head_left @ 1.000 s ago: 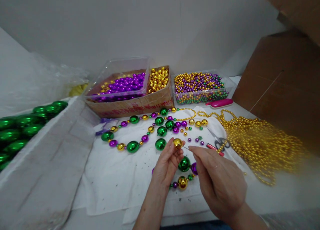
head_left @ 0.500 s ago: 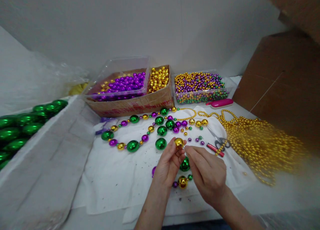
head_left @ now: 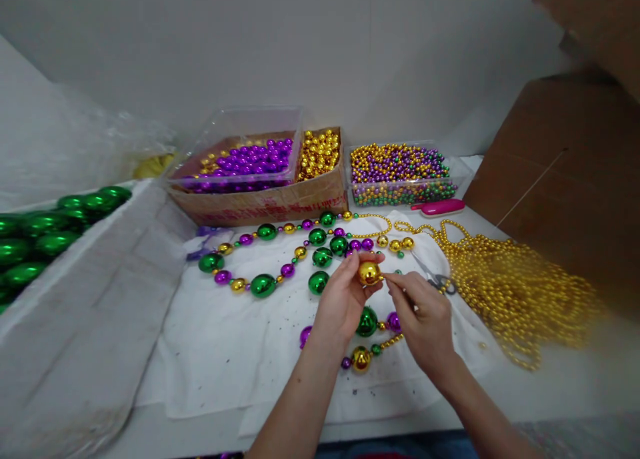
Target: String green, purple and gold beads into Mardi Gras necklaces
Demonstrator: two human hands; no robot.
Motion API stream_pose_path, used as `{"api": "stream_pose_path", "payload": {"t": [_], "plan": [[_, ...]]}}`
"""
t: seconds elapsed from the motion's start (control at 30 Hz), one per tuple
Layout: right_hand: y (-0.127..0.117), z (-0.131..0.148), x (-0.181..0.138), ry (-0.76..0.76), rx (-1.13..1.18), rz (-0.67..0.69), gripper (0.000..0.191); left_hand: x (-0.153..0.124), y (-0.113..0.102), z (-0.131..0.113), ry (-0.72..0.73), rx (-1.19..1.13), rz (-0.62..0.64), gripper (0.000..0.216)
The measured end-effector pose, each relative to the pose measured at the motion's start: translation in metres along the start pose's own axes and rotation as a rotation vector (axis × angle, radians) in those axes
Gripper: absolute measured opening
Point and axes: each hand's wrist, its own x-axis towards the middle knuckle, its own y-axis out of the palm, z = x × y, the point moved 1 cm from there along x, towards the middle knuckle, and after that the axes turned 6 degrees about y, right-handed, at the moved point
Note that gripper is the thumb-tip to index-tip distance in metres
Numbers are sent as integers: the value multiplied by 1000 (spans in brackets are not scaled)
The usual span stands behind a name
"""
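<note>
My left hand pinches a shiny gold bead between thumb and fingers, held above the white cloth. My right hand is closed in a pinch right beside that bead, its fingertips touching the bead's right side; what they hold is too thin to make out. Below both hands lies a strung piece with a green bead, a purple bead and a gold bead. A long strand of green, purple and gold beads curves across the cloth behind my hands.
A cardboard box with purple and gold beads and a clear tub of small mixed beads stand at the back. Gold bead strings pile at the right, with scissors and a pink tool. Large green beads fill a box at left.
Both hands moved away from me and slightly right with the gold bead. My right hand closed in on the bead, from a gap to touching it.
</note>
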Motion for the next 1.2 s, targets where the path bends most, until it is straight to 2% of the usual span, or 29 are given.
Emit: {"api": "stream_pose_path", "payload": {"t": [0.1,0.2,0.27,0.33,0.43,0.5,0.6,0.67,0.8,0.87,0.93,1.03,1.2], "plan": [[-13,-8,13,56,-88,107,15,7,8,-8,135,190,22,29],[-33,-4,28,60,-150,80,19,10,22,-19,243,376,103,31],[-41,4,37,66,-57,82,21,9,35,-26,293,444,212,30],[-41,11,42,125,99,163,23,8,48,-31,329,451,309,31],[-31,12,43,318,326,338,16,6,59,-37,355,421,360,31],[-25,7,41,449,463,377,13,6,59,-40,340,409,365,32],[-24,-1,38,558,621,266,14,6,47,-34,275,381,380,36],[-29,-3,36,597,688,175,16,6,32,-19,211,429,385,42],[-42,-2,31,626,839,92,20,6,3,32,126,803,418,56],[-48,-3,29,623,895,56,19,6,-6,55,124,941,478,42],[-53,-7,27,614,919,11,18,5,-10,71,86,981,540,27],[-61,-15,24,627,918,-69,16,4,-11,78,57,1079,557,20],[-74,-29,15,627,935,-280,8,5,-10,79,140,1533,496,14]]}}
